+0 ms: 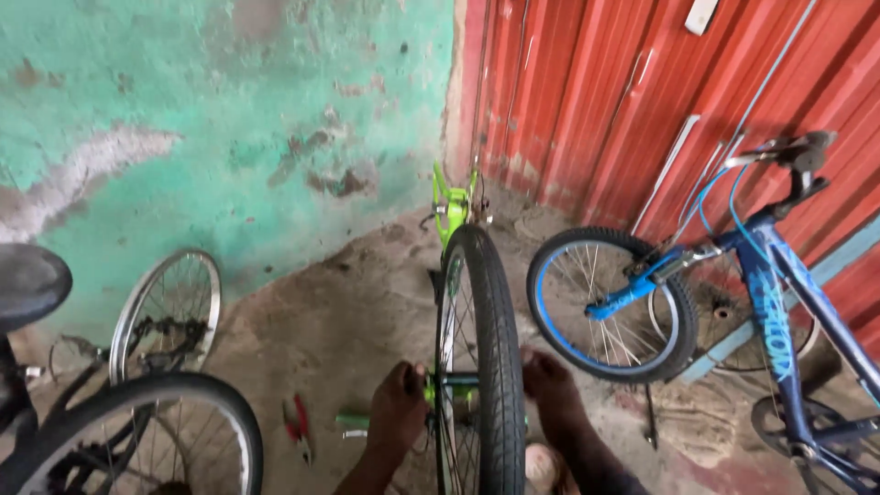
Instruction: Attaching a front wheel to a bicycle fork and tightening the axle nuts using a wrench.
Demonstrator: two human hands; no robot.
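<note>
Hands (396, 403) (550, 380) seemingly gripping green axle (451, 392) flanking tyre (490, 348); pliers (297, 426), blue bicycle (770, 302) nearby.

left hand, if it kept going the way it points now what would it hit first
The left hand points right toward the wheel hub; it would likely meet the green fork end and axle first, though depth is unclear.

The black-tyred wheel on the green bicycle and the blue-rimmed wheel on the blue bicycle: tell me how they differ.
The black-tyred wheel on the green bicycle is seen edge-on, tread toward the camera; the blue-rimmed wheel on the blue bicycle shows its side, with its spokes in plain view. The left hand and right hand are at the green bicycle's wheel hub; nobody touches the blue one. The first sits in a green frame, the second in a blue fork. Both have black tyres and stand upright.
</note>
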